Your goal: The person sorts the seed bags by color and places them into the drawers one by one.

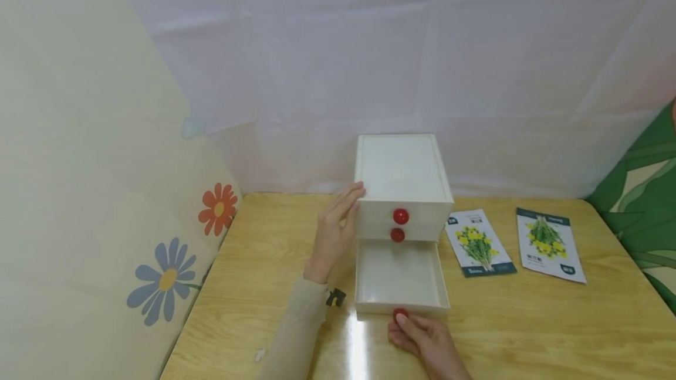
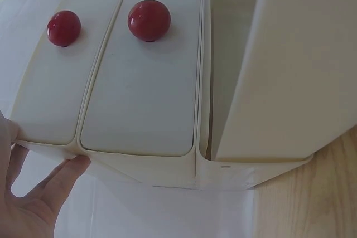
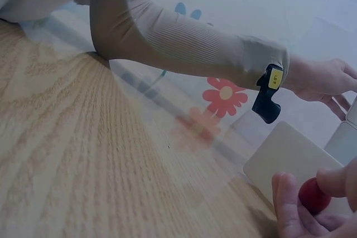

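Note:
A small white drawer cabinet [image 1: 404, 169] with red round knobs stands on the table. Its bottom drawer [image 1: 398, 277] is pulled far out and its inside is bare; the two drawers above, with knobs [image 2: 149, 20] on their fronts, are closed. My right hand [image 1: 428, 342] pinches the red knob [image 3: 314, 195] of the bottom drawer between thumb and fingers. At the cabinet's left side, my left hand [image 1: 335, 230] rests with extended fingers against the side and top front corner. In the left wrist view its fingers [image 2: 64, 182] touch the cabinet's side wall.
Two seed packets with yellow flowers and green stems lie right of the cabinet: one packet [image 1: 480, 245] close beside it, the other packet [image 1: 550, 246] farther right. A white cloth [image 1: 327, 75] hangs behind the wooden table [image 1: 253, 251]. Flower-printed fabric [image 1: 169, 280] borders the left.

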Demonstrator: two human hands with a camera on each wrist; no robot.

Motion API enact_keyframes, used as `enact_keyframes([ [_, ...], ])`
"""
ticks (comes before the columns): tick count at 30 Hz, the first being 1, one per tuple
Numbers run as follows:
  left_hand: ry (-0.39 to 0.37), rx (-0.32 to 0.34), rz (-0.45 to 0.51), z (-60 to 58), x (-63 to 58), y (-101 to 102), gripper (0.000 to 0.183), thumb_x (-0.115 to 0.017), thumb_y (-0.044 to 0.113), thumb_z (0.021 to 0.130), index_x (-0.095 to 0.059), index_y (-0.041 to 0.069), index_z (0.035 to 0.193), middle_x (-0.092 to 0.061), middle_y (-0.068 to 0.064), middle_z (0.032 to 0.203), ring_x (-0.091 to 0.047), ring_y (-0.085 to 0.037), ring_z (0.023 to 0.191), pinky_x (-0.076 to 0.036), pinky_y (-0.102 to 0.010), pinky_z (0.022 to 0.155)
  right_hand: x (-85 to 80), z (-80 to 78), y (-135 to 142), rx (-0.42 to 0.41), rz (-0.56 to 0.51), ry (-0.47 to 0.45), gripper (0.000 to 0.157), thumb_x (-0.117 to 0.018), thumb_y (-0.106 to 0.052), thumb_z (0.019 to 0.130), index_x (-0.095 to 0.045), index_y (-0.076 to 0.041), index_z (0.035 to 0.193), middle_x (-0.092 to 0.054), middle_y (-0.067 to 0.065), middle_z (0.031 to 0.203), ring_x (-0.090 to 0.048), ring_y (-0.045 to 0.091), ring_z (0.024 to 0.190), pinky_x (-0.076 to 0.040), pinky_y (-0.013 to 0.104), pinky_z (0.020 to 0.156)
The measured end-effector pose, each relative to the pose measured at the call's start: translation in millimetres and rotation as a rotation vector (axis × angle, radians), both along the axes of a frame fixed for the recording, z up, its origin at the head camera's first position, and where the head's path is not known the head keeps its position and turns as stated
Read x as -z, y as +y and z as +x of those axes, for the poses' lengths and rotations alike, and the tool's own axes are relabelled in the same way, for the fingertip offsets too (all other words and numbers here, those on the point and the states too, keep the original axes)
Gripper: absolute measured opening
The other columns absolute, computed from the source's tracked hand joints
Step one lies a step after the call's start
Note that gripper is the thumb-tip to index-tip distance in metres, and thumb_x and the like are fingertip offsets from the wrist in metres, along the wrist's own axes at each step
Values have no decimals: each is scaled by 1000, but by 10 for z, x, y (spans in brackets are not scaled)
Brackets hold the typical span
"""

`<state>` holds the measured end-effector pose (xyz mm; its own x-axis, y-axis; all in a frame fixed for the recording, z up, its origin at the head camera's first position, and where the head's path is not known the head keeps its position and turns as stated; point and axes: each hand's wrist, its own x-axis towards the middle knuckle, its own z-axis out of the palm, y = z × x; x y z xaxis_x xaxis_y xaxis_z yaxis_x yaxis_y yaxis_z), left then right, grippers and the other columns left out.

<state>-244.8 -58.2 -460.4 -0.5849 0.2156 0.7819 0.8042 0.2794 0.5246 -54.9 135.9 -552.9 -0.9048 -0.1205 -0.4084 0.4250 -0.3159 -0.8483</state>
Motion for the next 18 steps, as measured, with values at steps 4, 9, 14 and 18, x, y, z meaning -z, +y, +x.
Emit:
enact_keyframes([
  [4,-4,2,-2,-5,-1,-5,31,-53,3,102,-62,1,132,-57,-14,142,-56,-29,130,-55,-22,92,-10,23,3,2,3,-14,42,-65,-20,98,-59,14,124,-74,16,102,-73,20,93,-58,32,90],
  [9,-11,6,-5,-12,0,-6,31,-53,5,103,-61,2,133,-56,-12,143,-56,-27,131,-54,-22,92,-17,48,18,-23,35,-43,45,-68,-26,97,-62,10,123,-74,16,103,-73,21,95,-58,32,90],
  [14,-17,5,-8,-14,13,-9,31,-53,7,103,-62,3,133,-56,-11,144,-55,-27,131,-54,-23,92,-12,75,16,-34,62,-61,50,-69,-31,96,-61,9,125,-73,16,105,-73,21,97,-58,32,90],
  [18,-21,2,-8,-3,4,-13,31,-53,6,103,-62,3,133,-56,-11,144,-56,-27,131,-54,-23,92,-19,89,17,-26,71,-63,53,-69,-32,96,-60,11,126,-73,17,105,-73,22,97,-58,32,90],
])
